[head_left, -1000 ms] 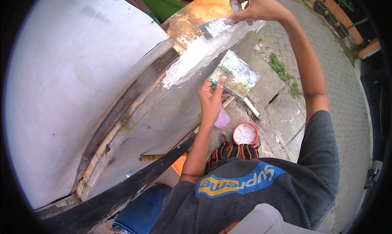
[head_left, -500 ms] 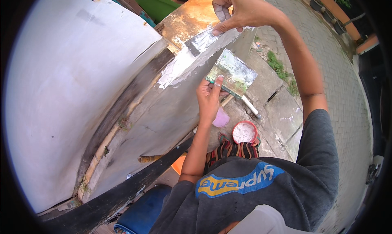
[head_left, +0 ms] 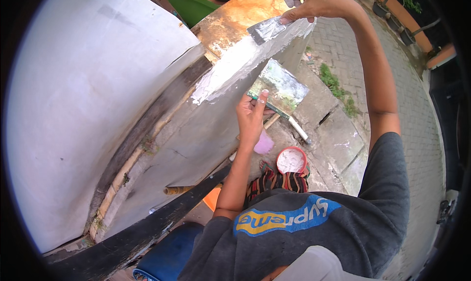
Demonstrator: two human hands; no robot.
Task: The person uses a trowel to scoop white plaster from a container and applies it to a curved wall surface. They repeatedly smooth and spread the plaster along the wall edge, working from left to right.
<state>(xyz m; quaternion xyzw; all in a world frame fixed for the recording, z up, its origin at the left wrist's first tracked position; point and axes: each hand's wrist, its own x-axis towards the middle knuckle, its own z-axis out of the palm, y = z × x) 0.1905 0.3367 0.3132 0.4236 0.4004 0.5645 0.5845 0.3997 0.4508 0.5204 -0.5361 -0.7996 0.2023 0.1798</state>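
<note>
My right hand (head_left: 309, 9) pinches a thin metal scraper (head_left: 265, 31) smeared with white paste, its blade on the wall’s pasted top edge (head_left: 223, 72). Lower down, my left hand (head_left: 252, 116) grips a flat square putty board (head_left: 279, 82) with green edging and white smears on its face, held beside the wall with the thumb over its near edge. A red tub (head_left: 291, 159) of white paste stands on the ground below, near my legs.
A white wall surface (head_left: 88, 85) fills the left. A dark beam (head_left: 113, 251) crosses low by a blue seat (head_left: 167, 251). Cracked concrete slabs (head_left: 343, 148), a white roller or pipe (head_left: 299, 129), weeds (head_left: 333, 82) and a paved lane (head_left: 412, 104) with planters (head_left: 380, 9) are on the right.
My right hand with the scraper went down-left along the pasted edge, then back up and right to near the top. My left hand with the board has barely moved.
</note>
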